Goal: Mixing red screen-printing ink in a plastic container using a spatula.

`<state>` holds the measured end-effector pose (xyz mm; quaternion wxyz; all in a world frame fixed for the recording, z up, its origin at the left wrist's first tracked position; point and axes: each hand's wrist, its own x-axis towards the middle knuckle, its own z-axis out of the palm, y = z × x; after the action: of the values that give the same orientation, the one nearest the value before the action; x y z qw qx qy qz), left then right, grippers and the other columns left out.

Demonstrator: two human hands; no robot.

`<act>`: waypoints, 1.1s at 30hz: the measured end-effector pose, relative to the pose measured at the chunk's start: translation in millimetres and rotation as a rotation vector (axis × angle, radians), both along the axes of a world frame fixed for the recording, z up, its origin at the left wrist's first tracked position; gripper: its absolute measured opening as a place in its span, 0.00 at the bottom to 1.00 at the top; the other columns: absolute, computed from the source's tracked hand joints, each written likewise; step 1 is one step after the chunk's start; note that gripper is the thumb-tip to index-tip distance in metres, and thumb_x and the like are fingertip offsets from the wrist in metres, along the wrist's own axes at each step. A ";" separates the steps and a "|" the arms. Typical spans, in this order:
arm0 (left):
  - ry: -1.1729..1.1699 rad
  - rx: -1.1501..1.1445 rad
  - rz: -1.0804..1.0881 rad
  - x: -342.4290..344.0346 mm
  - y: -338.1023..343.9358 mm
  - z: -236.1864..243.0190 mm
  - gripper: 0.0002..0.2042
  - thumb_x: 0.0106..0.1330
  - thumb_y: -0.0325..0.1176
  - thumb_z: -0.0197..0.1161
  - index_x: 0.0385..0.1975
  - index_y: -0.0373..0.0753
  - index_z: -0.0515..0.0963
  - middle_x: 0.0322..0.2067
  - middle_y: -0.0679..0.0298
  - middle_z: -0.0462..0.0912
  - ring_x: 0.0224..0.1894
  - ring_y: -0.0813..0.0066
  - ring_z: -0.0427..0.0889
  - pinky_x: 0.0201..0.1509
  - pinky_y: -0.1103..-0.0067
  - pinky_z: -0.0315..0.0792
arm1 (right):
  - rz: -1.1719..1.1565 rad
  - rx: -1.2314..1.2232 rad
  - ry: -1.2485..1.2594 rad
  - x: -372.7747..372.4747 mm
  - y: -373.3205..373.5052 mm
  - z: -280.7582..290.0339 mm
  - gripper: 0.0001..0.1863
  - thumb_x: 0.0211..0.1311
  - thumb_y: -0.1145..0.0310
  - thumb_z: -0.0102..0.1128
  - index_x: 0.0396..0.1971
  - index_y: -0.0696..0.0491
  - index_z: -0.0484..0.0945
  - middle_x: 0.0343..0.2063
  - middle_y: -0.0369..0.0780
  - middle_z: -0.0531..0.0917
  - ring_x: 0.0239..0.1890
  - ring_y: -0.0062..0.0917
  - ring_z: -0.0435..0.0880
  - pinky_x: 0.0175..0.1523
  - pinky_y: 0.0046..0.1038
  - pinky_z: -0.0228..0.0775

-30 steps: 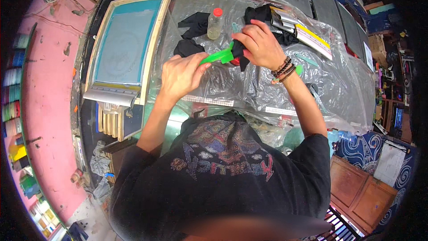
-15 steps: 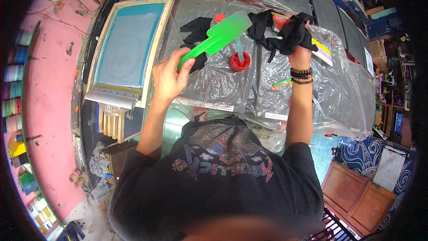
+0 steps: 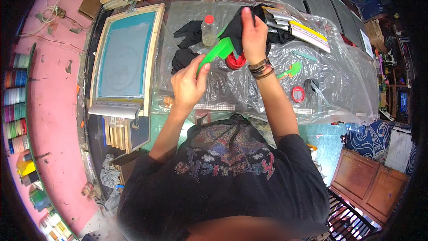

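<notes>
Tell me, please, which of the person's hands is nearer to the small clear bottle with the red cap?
The right hand, gripping the black cloth, is nearer, just to the right of the bottle. The left hand, holding the green spatula, sits lower, toward the person.

Both forearms extend forward from the lower edge, elbows bent. Left hand [image 3: 189, 82] is closed in a grip, knuckles up, thumb pointing forward. Right hand [image 3: 253, 33] is raised farther forward than the left, fingers curled in a pinch, back of hand facing up; several dark bands circle the right wrist.
</notes>
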<state>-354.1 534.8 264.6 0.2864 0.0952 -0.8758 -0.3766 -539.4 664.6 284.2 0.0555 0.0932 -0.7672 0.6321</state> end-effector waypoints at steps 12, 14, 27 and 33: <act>0.062 0.232 0.058 -3.7 24.3 -20.1 0.16 0.72 0.42 0.61 0.51 0.38 0.81 0.27 0.52 0.85 0.24 0.57 0.83 0.30 0.70 0.74 | 0.557 -0.896 -0.491 42.5 -2.1 8.0 0.27 0.77 0.44 0.43 0.47 0.56 0.76 0.44 0.47 0.85 0.47 0.34 0.86 0.52 0.34 0.79; 0.023 0.229 0.051 -5.8 27.1 -20.7 0.16 0.72 0.42 0.61 0.51 0.37 0.81 0.26 0.52 0.84 0.23 0.57 0.83 0.30 0.70 0.74 | 0.429 -0.656 -0.315 51.3 -9.3 19.3 0.23 0.76 0.48 0.50 0.41 0.56 0.78 0.36 0.41 0.86 0.36 0.26 0.87 0.40 0.27 0.80; -0.314 1.343 -0.493 24.3 -17.9 -26.4 0.21 0.79 0.47 0.51 0.50 0.33 0.78 0.13 0.76 0.59 0.12 0.85 0.56 0.20 0.82 0.54 | 0.185 -0.658 -0.078 -61.4 112.7 25.6 0.34 0.73 0.36 0.43 0.42 0.57 0.76 0.35 0.45 0.86 0.40 0.39 0.88 0.49 0.39 0.81; -0.132 1.884 -0.802 27.2 -18.8 -26.3 0.27 0.79 0.59 0.34 0.26 0.44 0.65 0.11 0.79 0.54 0.10 0.86 0.50 0.21 0.83 0.49 | 0.406 -0.773 -0.131 -34.4 118.5 39.2 0.30 0.78 0.50 0.32 0.49 0.61 0.77 0.44 0.50 0.86 0.48 0.38 0.85 0.54 0.41 0.77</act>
<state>-326.9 516.0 238.3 -0.1002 0.0022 -0.2058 -0.9735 -573.7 783.1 323.5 -0.0877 0.1742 -0.4425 0.8753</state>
